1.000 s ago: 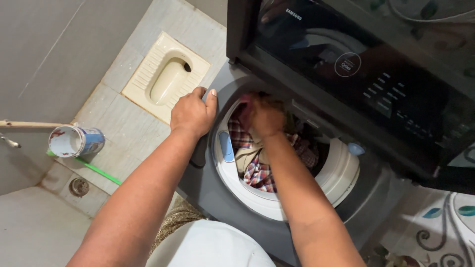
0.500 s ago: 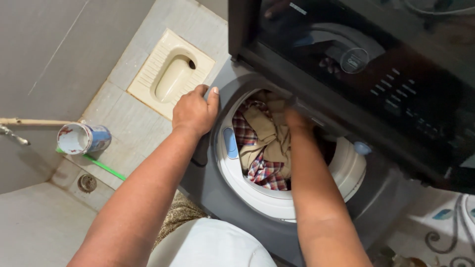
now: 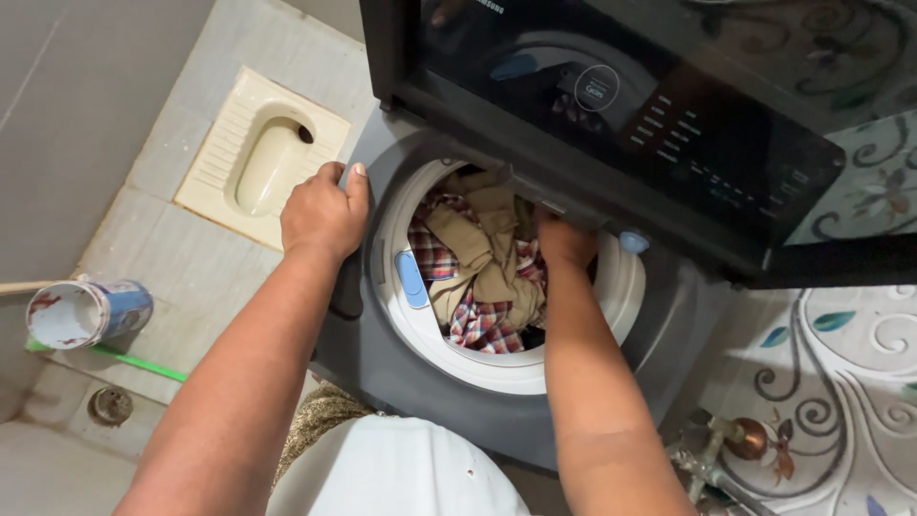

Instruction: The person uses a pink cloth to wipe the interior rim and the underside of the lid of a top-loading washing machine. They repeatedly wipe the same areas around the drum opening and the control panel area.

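A grey top-loading washing machine (image 3: 382,373) stands below me, its dark glass lid (image 3: 621,115) raised. The white drum (image 3: 630,296) holds a heap of clothes (image 3: 478,258), beige cloth mixed with red checked cloth. My left hand (image 3: 320,212) rests on the machine's left rim, fingers curled over the edge. My right hand (image 3: 565,239) reaches into the drum at the right of the heap, under the lid; its fingers are hidden among the clothes and the lid's edge.
A cream squat toilet pan (image 3: 258,158) is set in the tiled floor at left. A blue and white tin (image 3: 81,313) lies near a green stick (image 3: 124,358) and a floor drain (image 3: 110,405). A brass tap (image 3: 740,440) and patterned tiles are at lower right.
The view has shifted, so the machine sits further left. My right hand has moved from the heap's top to its right side, deeper under the lid. My left hand stays on the rim.
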